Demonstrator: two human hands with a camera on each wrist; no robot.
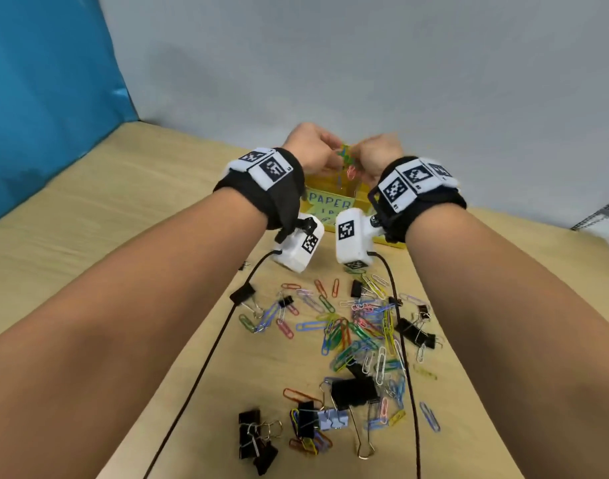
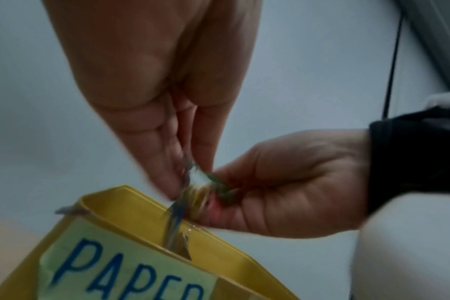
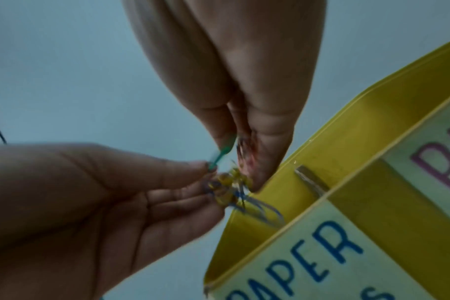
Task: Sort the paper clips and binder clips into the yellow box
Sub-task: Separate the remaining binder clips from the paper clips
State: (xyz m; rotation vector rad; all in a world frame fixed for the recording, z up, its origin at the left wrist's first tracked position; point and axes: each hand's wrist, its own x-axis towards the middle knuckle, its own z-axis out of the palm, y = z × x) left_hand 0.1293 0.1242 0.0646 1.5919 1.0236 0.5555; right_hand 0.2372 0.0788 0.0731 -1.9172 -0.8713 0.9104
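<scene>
Both hands over yellow box at worktop far edge | L hand & R hand pinching one tangled paper-clip bunch | step: drop into PAPER compartment | next: pull apart, release; loose pile near edge remains.

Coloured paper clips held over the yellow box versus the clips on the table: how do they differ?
The tangled bunch of coloured wire paper clips hangs in the air, pinched between the left hand and right hand above the yellow box; the scattered pile of coloured paper clips lies loose on the wooden table, mixed with black binder clips. Both are multicoloured.
</scene>
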